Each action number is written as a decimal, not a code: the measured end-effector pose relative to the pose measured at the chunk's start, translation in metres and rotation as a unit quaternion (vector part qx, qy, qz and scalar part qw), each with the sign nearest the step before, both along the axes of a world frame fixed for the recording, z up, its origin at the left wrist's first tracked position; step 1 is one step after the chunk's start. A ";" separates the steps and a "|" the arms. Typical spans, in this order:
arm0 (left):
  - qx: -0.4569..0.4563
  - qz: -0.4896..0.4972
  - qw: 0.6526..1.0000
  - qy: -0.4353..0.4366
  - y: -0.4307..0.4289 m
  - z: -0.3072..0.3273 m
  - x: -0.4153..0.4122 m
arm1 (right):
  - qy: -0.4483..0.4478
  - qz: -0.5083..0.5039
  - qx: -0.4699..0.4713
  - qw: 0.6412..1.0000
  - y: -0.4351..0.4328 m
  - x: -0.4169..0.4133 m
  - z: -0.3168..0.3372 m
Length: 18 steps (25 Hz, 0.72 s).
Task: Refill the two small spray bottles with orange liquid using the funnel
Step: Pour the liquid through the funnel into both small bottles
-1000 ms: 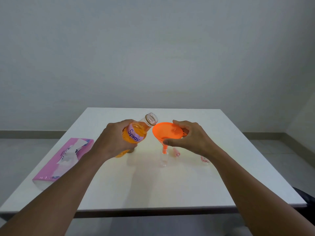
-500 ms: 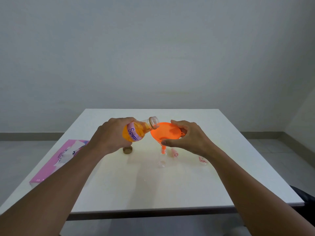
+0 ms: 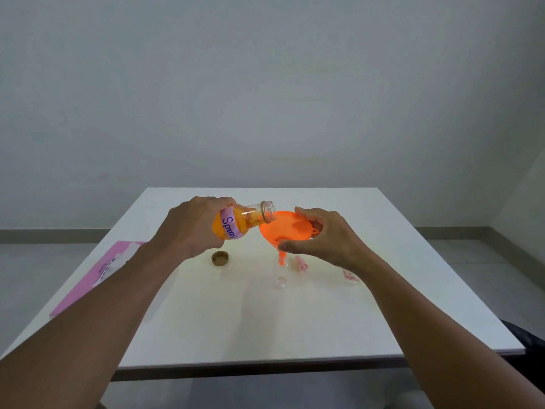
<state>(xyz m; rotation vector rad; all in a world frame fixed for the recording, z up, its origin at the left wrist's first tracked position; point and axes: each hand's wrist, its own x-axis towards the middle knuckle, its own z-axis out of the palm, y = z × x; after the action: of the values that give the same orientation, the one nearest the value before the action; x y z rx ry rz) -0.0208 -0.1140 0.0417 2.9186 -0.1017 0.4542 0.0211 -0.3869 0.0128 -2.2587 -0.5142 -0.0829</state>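
My left hand (image 3: 188,228) grips a clear bottle of orange liquid (image 3: 241,221) with a pink "Spray" label, tipped nearly level with its open mouth over the rim of the orange funnel (image 3: 284,228). My right hand (image 3: 321,239) holds the funnel by its rim and neck. The funnel's spout sits in the neck of a small clear spray bottle (image 3: 280,276) standing on the white table (image 3: 265,326). A second small bottle (image 3: 350,277) with a pink pattern stands to the right, partly behind my right wrist. A pink spray cap (image 3: 300,262) lies beside the funnel spout.
The big bottle's brown screw cap (image 3: 220,258) lies on the table under my left hand. A pink tissue pack (image 3: 97,276) lies at the left edge, partly hidden by my left forearm. A grey wall stands behind the table.
My left hand has tipped the orange bottle further, from slanted upright to nearly level, and brought its mouth over the funnel rim. The brown cap came into view. My right hand stays on the funnel.
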 end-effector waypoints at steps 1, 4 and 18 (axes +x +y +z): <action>0.005 -0.001 1.000 -0.001 0.000 0.000 0.001 | -0.001 -0.001 -0.001 1.000 0.000 0.000 0.000; 0.022 -0.002 1.000 -0.003 0.001 0.001 0.002 | -0.001 -0.002 -0.003 1.000 0.001 0.001 -0.001; 0.052 -0.001 0.999 -0.003 0.000 0.007 0.004 | 0.001 -0.001 -0.002 1.000 0.002 0.003 -0.002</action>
<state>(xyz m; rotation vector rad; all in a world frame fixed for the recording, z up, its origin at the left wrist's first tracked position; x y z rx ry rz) -0.0164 -0.1136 0.0483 3.0185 -0.1332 0.4724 0.0243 -0.3847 0.0104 -2.2629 -0.5113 -0.0809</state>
